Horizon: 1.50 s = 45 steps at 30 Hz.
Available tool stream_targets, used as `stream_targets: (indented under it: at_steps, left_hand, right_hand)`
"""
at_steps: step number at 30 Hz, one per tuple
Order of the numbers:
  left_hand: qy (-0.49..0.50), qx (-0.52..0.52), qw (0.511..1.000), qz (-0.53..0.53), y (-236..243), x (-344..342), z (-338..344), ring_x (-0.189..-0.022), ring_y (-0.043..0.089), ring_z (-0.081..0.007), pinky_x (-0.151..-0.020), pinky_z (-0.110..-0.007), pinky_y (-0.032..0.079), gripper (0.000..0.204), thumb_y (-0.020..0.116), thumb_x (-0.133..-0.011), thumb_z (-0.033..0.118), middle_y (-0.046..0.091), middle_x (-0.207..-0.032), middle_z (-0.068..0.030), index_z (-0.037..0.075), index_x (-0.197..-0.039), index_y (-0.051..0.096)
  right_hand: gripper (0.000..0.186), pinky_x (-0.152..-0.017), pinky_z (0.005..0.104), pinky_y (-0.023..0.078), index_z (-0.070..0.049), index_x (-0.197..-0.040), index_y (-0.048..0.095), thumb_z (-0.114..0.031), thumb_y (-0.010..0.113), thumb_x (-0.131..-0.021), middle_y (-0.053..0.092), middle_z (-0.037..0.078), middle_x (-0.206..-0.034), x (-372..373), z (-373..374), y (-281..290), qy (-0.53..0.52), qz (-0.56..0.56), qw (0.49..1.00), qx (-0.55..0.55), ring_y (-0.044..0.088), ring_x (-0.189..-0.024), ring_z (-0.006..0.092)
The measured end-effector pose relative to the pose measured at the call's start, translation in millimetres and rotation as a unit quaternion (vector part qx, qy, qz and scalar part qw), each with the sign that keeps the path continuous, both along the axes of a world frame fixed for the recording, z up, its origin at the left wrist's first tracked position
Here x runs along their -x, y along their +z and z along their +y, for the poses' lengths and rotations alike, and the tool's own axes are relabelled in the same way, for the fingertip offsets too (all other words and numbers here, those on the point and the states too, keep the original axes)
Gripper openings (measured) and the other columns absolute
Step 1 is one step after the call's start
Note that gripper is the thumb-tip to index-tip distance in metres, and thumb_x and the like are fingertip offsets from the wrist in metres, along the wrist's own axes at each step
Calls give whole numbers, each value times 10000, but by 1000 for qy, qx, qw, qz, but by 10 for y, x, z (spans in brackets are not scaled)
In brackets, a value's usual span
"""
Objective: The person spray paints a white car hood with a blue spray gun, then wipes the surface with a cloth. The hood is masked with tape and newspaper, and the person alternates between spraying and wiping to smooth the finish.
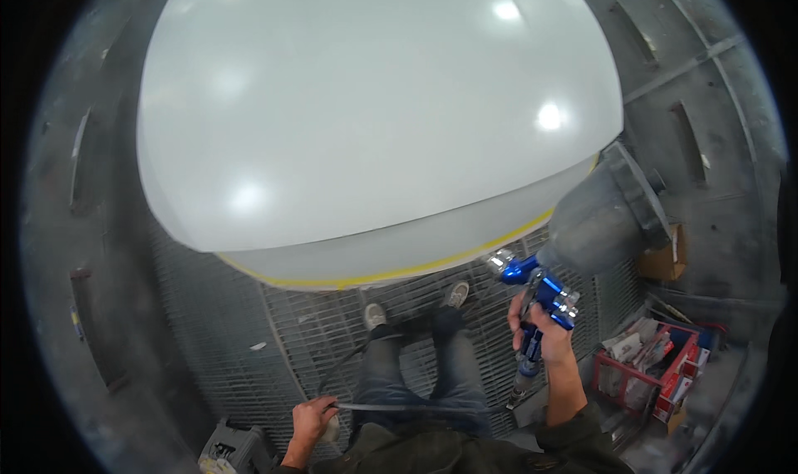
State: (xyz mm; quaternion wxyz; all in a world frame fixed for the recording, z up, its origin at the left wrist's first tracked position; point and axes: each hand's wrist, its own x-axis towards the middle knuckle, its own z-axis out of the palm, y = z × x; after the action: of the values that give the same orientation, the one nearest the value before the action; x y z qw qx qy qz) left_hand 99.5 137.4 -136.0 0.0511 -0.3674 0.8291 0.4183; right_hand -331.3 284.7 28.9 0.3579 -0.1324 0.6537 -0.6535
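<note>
My right hand (540,320) is wrapped round the handle of a blue spray gun (547,289), which has a silver nozzle pointing left. A large grey cup (603,212) sits on top of the gun. Low on the left, my left hand (312,416) is closed round a thin grey air hose (374,407) that runs across in front of my body. Ahead of me lies a broad, glossy pale panel (374,117), like a car hood. Yellow masking tape (399,272) follows the lower edge of the part beneath it.
Under my feet is a metal floor grating (307,324). A red rack (636,362) with papers and boxes stands at lower right, below a cardboard box (663,254). At lower left sits a grey case (237,449). Grey walls (706,83) curve along both sides.
</note>
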Motion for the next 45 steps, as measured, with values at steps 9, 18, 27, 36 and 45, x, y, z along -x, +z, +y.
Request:
stream_targets:
  at_steps: [9,18,27,36,45]
  left_hand:
    - [13,-6,999,32,79,1659,637,-726,678,-319,-614,-394,533,252,819,-744,251,706,-815,-111,66,-893,735]
    - [-14,3,1000,23,208,2782,1167,-731,682,-298,-610,-391,534,259,816,-739,264,709,-835,-79,92,-915,738]
    - [-24,33,999,16,295,3613,1630,-705,683,-268,-601,-362,542,285,839,-701,299,712,-828,-55,116,-899,744]
    - [44,23,999,-11,411,3775,1584,-754,701,-288,-638,-365,553,282,852,-677,208,727,-866,-85,77,-899,738]
    - [77,14,997,-3,376,3785,1618,-765,704,-292,-662,-363,557,265,848,-665,125,729,-874,-107,53,-895,738]
  right_hand:
    - [196,-475,262,552,-6,-1060,616,-178,575,-975,638,89,-934,1667,986,294,-224,200,953,-41,611,-753,145]
    - [413,-529,298,570,-13,-1155,576,-327,678,-907,636,125,-1007,2589,1333,452,52,-47,997,21,642,-850,200]
    - [270,-459,259,542,-21,-1060,597,-277,587,-973,613,78,-938,3715,1365,666,-120,136,981,-66,604,-747,148]
    - [302,-532,261,558,-39,-1074,595,-304,644,-935,624,94,-951,3798,1276,694,35,6,999,-23,614,-830,142]
    - [335,-491,259,560,-15,-1028,600,-331,647,-928,612,98,-874,4068,923,744,-13,51,999,-9,619,-726,148]
